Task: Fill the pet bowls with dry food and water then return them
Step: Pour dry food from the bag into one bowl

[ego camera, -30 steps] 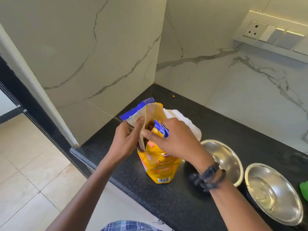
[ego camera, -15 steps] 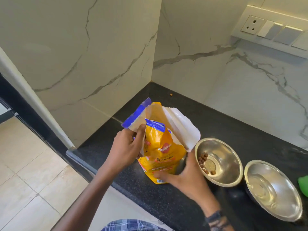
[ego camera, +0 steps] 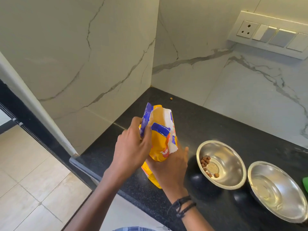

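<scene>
A yellow and blue bag of dry pet food (ego camera: 160, 139) stands on the black counter (ego camera: 200, 124), its torn top open. My left hand (ego camera: 133, 147) grips the bag's upper left edge. My right hand (ego camera: 170, 167) wraps around the bag's lower right side from below. To the right sits a steel bowl (ego camera: 221, 164) holding several brown kibble pieces (ego camera: 205, 161). A second steel bowl (ego camera: 276, 190) further right looks bare inside.
One loose kibble piece (ego camera: 171, 98) lies near the back corner. Marble walls enclose the counter at left and back, with a socket panel (ego camera: 270, 35) on the back wall. A green object (ego camera: 305, 184) shows at the right edge. Tiled floor (ego camera: 33, 180) lies left below.
My right hand came out of the bag, kibble appeared in the nearer bowl, and the hand now clasps the bag's lower side. The bag's top has been drawn narrower.
</scene>
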